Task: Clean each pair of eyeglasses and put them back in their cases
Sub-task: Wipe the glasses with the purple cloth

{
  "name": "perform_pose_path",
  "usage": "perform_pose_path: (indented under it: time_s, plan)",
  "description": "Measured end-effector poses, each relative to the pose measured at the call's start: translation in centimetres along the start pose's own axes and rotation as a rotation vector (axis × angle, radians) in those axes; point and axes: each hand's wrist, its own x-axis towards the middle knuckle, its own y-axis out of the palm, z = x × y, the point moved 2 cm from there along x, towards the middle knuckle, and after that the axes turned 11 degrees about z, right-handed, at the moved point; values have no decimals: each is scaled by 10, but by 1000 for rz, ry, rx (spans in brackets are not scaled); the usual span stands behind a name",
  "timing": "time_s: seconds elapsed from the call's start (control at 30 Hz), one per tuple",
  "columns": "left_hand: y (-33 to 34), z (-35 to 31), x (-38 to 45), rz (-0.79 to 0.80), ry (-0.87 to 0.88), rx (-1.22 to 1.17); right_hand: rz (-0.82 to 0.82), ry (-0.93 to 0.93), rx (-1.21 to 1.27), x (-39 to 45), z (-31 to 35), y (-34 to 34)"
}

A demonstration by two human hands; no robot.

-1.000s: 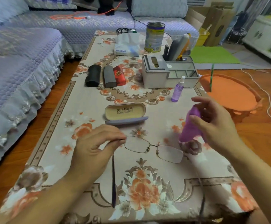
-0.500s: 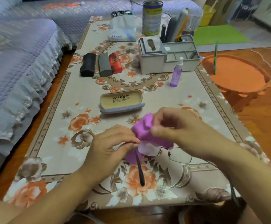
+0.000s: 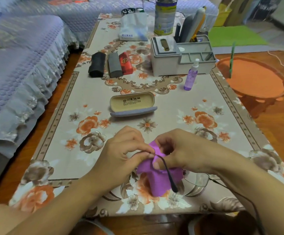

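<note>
Eyeglasses (image 3: 194, 181) hung just above the near table edge, thin-framed, light and probably fragile, best held by the frame, not the lenses. Left hand (image 3: 122, 155) pinched the frame at a temple hinge; right hand (image 3: 180, 150) pinched a soft purple cloth (image 3: 156, 180) around one lens. Open case (image 3: 132, 103) lay beyond.

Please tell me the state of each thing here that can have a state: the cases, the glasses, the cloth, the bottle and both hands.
open case: lid up, empty
three cases: closed, side by side
glasses: unfolded, held above table
purple cloth: wrapped over one lens
spray bottle: upright
left hand: pinches the glasses
right hand: pinches cloth
</note>
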Motion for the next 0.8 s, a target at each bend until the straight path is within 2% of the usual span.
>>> perform_pose_path:
  time_s: [0.23, 0.4, 0.5, 0.67, 0.8]
  plan:
    - [-4, -3, -1, 19, -30, 2, 56, -57, -16, -1, 2, 9]
    - [-13, 3, 1, 29, -5, 0, 120, -103, 204, 0, -4, 8]
    - [-12, 6, 0, 34, -17, -35, 213, -123, 331, 3, -11, 8]
    - [-13, 11, 1, -61, -109, -230, 394, -155, 592, -4, -12, 6]
    - [-13, 11, 4, -93, -127, -267, 363, -131, 701, 1, -13, 9]
